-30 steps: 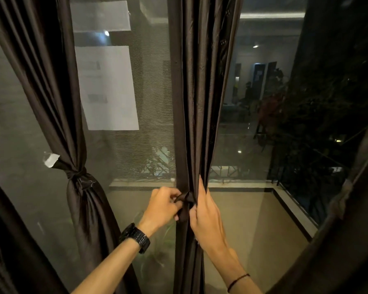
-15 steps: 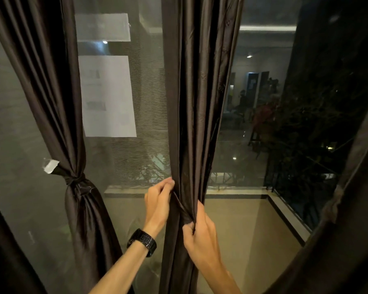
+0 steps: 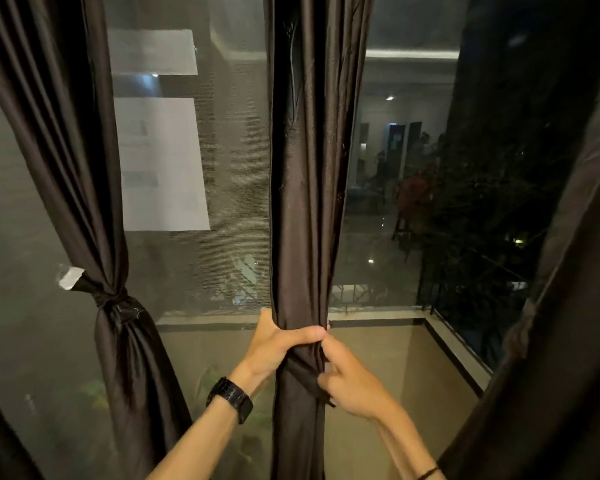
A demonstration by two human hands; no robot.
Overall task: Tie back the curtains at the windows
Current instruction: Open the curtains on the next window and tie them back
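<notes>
A dark brown middle curtain hangs gathered into a narrow column in front of the window. My left hand wraps around it from the left, thumb across the front, squeezing the folds together. Just below, my right hand pinches a dark fabric tie strip that runs slantwise across the bunched curtain. On the left hangs a second curtain, bound at waist height by a knotted tie.
Window glass with mesh and taped paper sheets lies behind the curtains. Another dark curtain hangs at the right edge. Beyond the glass are a balcony floor, a railing and dark foliage.
My left hand went from reaching behind the curtain's left edge to gripping round the gathered bundle. My right hand shifted lower and now pulls the tie strip across the front.
</notes>
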